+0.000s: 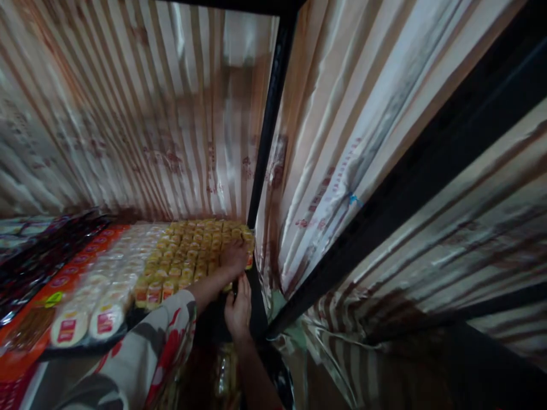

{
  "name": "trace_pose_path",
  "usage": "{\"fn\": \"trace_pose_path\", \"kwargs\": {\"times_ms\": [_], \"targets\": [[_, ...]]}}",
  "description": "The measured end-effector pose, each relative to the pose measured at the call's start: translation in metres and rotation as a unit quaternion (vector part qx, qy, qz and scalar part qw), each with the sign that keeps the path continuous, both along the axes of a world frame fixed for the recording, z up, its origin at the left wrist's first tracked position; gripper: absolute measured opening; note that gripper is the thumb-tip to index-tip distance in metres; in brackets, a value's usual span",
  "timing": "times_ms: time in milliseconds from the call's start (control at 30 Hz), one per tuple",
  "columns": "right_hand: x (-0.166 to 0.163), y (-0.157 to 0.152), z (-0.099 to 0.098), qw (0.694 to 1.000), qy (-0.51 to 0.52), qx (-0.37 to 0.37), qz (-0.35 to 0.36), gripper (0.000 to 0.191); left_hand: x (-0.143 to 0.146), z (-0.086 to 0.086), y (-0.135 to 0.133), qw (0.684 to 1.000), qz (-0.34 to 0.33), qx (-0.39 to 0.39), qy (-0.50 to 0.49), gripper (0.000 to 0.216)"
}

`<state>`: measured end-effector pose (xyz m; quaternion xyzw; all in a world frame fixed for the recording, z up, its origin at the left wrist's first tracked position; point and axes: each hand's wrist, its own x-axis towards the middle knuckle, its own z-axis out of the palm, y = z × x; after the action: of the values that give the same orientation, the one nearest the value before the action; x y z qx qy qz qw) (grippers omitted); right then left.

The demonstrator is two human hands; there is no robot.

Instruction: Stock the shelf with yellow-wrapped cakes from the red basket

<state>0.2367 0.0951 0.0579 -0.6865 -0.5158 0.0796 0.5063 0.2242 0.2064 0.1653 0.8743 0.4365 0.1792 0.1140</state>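
Note:
Rows of small yellow wrapped packets fill the right end of a dark shelf. My left hand reaches over the far right rows, palm down, against the packets by the corner. Its fingertips are dim and blurred, so I cannot make out any grip. Just below it, my right hand stands on edge at the front right end of the rows. Its fingers stretch upward and its thumb is apart, with no held thing visible. The fingertips nearly meet the left hand.
Left of the yellow packets lie clear packs of round white pieces, then orange packs and dark glossy packs. A black upright post and a slanting black beam stand close by. Striped plastic sheeting hangs behind.

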Motion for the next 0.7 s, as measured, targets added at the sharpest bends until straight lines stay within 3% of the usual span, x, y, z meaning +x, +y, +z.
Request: {"fn": "trace_pose_path", "kwargs": {"times_ms": [167, 467, 600, 700], "targets": [[-0.001, 0.000, 0.001, 1.000, 0.004, -0.013, -0.003, 0.056, -0.001, 0.003, -0.003, 0.999, -0.015, 0.030, 0.035, 0.023], [-0.002, 0.001, 0.002, 1.000, 0.003, -0.011, -0.012, 0.052, -0.002, 0.005, -0.006, 1.000, -0.019, 0.017, 0.005, 0.025], [0.000, 0.002, 0.001, 1.000, 0.017, 0.005, -0.017, 0.050, -0.013, 0.003, -0.023, 0.996, -0.002, 0.032, -0.082, 0.028], [0.006, 0.004, 0.003, 0.999, 0.034, 0.026, 0.007, 0.045, -0.028, 0.010, -0.061, 0.978, 0.025, 0.019, -0.205, 0.025]]}}
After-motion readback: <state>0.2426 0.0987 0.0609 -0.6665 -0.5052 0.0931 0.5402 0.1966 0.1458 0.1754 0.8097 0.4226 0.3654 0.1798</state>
